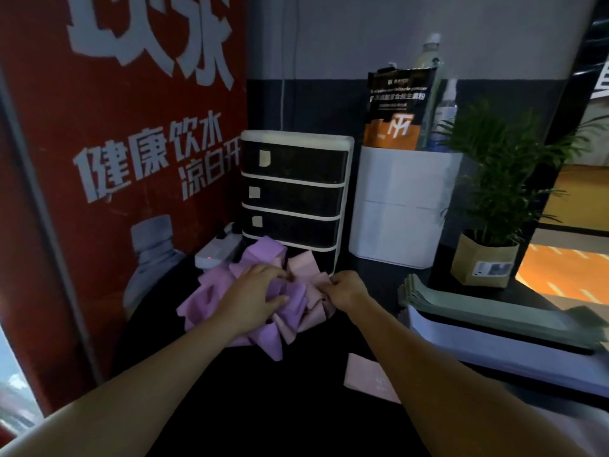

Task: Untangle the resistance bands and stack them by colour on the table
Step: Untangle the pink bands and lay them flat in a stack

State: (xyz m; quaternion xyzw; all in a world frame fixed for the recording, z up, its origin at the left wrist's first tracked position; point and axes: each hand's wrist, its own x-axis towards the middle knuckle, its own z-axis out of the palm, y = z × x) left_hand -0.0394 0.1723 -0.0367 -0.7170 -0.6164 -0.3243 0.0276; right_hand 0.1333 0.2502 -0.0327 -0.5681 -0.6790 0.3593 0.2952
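A tangled heap of purple bands (211, 298) and pale pink bands (304, 263) lies on the dark table (296, 407) in front of a drawer unit. My left hand (255, 296) presses down on the purple part of the heap, fingers curled into it. My right hand (346, 286) pinches a pink band at the heap's right edge. One flat pink band (365, 374) lies alone on the table, partly under my right forearm. A stack of flat green bands (487, 313) rests on a white box at the right.
A black-and-white drawer unit (293, 192) stands right behind the heap, a white power strip (219, 249) to its left. A white bin (402, 206) with a pouch and bottles and a potted plant (487, 249) stand at the back right. A red sign (131, 159) walls the left side.
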